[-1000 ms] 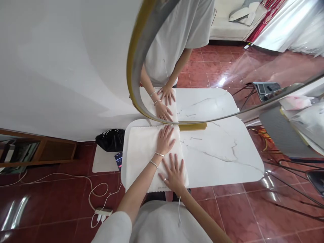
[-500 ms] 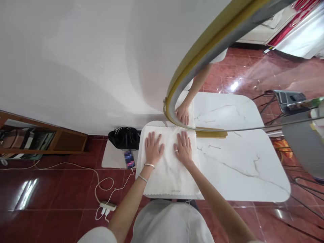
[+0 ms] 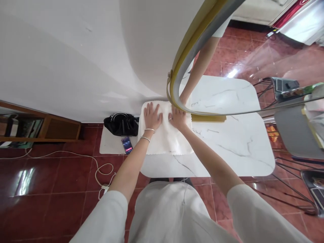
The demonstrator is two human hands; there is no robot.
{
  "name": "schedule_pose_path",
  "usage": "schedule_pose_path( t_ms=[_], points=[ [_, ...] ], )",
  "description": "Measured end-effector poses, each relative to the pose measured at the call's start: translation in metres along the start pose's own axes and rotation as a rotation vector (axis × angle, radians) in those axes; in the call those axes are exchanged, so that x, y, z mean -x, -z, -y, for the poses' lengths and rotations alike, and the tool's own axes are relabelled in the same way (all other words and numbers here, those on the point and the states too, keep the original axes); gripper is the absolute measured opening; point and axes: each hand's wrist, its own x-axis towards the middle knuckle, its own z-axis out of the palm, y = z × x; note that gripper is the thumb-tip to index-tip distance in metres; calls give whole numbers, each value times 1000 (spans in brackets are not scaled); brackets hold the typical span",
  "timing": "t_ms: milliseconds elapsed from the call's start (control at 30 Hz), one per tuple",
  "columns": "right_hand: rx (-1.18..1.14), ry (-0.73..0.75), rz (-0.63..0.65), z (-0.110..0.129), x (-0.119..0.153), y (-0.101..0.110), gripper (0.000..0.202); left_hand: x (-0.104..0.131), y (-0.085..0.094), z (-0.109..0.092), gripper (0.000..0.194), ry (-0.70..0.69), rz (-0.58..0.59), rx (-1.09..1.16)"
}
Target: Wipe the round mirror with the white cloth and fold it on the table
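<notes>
A white cloth [image 3: 164,140] with a scalloped edge lies spread on the white marble-patterned table [image 3: 227,145], slightly wrinkled in its middle. My left hand [image 3: 152,119] rests flat on the far left part of the cloth, fingers spread; two bracelets circle the wrist. Flat on its far right part is my right hand [image 3: 178,119], wearing a ring, its fingertips close to the mirror's lower rim. Neither hand grips anything. Between the hands and the table's near edge, a strip of bare marble shows.
A round gold-framed mirror [image 3: 174,87] stands at the wall, reflecting an arm and the table. On the left are a black bag [image 3: 121,125], a phone [image 3: 127,145], a cable [image 3: 101,168] and a wooden shelf [image 3: 63,128]. Chairs [image 3: 298,131] stand at right.
Both hands have pushed away from my body toward the wall, and the cloth has slid with them, uncovering the table's near edge. The camera view has shifted too.
</notes>
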Motion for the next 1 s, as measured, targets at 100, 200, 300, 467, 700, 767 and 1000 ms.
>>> schedule_pose_path(
  t_ms=[100,200,300,467,700,767,1000],
  points=[
    [3,93,-8,-8,16,8,58,21,7,4,49,-57,18,11],
    [6,175,-40,-12,42,13,55,61,18,7,38,-108,35,33],
    [2,201,-83,-9,78,11,52,114,28,6,53,-177,80,-13],
    [-4,132,-167,-1,139,2,48,168,35,-3,72,-231,129,-117],
    [7,261,-151,-6,110,1,60,121,25,-1,63,-198,106,-114],
    [4,243,-142,-6,81,-2,57,100,20,1,60,-140,89,-115],
    [3,127,-113,1,14,-9,52,34,7,9,59,-87,63,-80]
  ],
)
